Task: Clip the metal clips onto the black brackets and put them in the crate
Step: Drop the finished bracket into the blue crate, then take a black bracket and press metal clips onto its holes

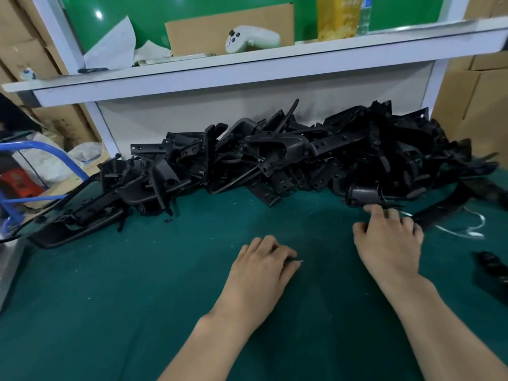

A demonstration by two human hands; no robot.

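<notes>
While the left hand (264, 268) rests knuckles-up on the green bench (137, 298), its curled fingers pinch a small dark piece (295, 261) with a pale tip poking out to the right. It's too small to tell if it's a metal clip. The right hand (390, 243) is farther and to the right, at the near edge of the pile of black brackets (275, 155). Its index fingertip touches a bracket with a rounded grey body (362, 195). The other fingers are bent over dark parts, so I can't tell whether it grips anything. The pile runs left to right along the far side of the bench, against the white back panel (192, 114). A loose black part (492, 268) lies near the right edge, and a white strap (467, 229) is just right of the right hand. The shelf (275, 64) above holds a white controller (251, 39), a cardboard sheet (220, 26) and a yellow carton (338, 17). A blue cart handle (55, 152) is at far left.
</notes>
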